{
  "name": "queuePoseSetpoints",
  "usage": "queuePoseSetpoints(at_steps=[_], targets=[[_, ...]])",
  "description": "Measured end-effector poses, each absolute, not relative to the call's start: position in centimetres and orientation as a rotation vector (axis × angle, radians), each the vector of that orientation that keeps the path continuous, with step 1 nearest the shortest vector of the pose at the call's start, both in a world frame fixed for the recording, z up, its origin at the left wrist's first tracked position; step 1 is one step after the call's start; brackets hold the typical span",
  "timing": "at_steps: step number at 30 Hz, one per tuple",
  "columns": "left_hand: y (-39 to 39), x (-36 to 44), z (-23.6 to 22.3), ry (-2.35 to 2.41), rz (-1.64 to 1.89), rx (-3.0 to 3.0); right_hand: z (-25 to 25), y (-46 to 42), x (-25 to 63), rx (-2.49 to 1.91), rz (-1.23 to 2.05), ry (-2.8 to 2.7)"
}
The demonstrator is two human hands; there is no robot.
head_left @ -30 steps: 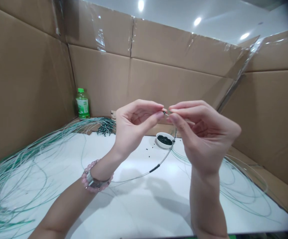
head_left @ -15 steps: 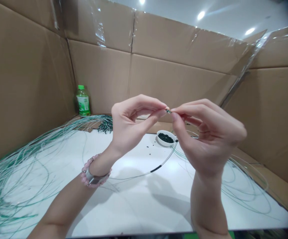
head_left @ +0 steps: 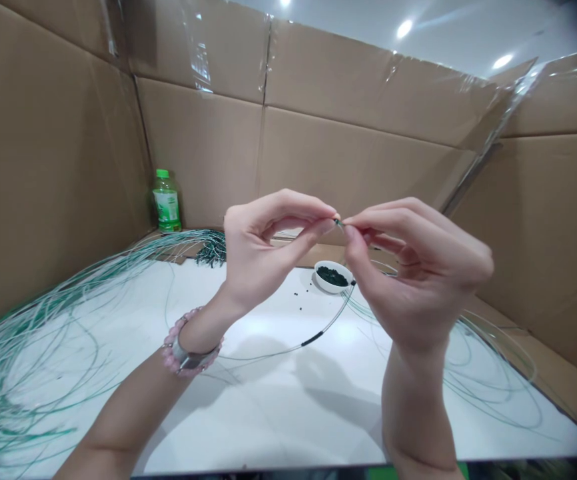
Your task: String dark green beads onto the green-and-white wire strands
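Note:
My left hand [head_left: 263, 253] is raised above the table, thumb and forefinger pinched on a tiny dark part [head_left: 337, 220]. Facing it, my right hand [head_left: 418, 260] pinches the thin end of a green wire [head_left: 340, 225] that meets the dark part between the fingertips. How far the wire goes into the part is too small to tell. Behind the hands stands a white bowl [head_left: 322, 285] full of small black pieces [head_left: 332, 275]. A thin wire with a black sleeve [head_left: 312, 339] curves across the table below.
Bundles of green and white wires [head_left: 43, 347] spread over the left side of the white table [head_left: 268, 427]. More loops of wire [head_left: 498, 400] lie at the right. A green-capped bottle [head_left: 166, 203] stands in the back left corner. Cardboard walls [head_left: 358, 160] surround the table.
Both hands stay almost in place. The wire end between the fingertips has tilted slightly.

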State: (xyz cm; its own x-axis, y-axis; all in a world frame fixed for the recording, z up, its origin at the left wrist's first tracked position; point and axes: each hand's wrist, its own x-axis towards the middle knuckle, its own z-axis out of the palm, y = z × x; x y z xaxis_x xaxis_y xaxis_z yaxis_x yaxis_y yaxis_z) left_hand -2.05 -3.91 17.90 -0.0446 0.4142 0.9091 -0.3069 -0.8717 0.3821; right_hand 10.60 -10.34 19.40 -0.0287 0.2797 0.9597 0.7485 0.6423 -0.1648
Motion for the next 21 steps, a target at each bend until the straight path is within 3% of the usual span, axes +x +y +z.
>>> queuePoseSetpoints(at_steps=[21], targets=[[-3.64, -1.89, 17.76, 0.066, 1.999, 1.825, 19.41, -10.33, 10.54, -0.881, -0.470, -1.618]])
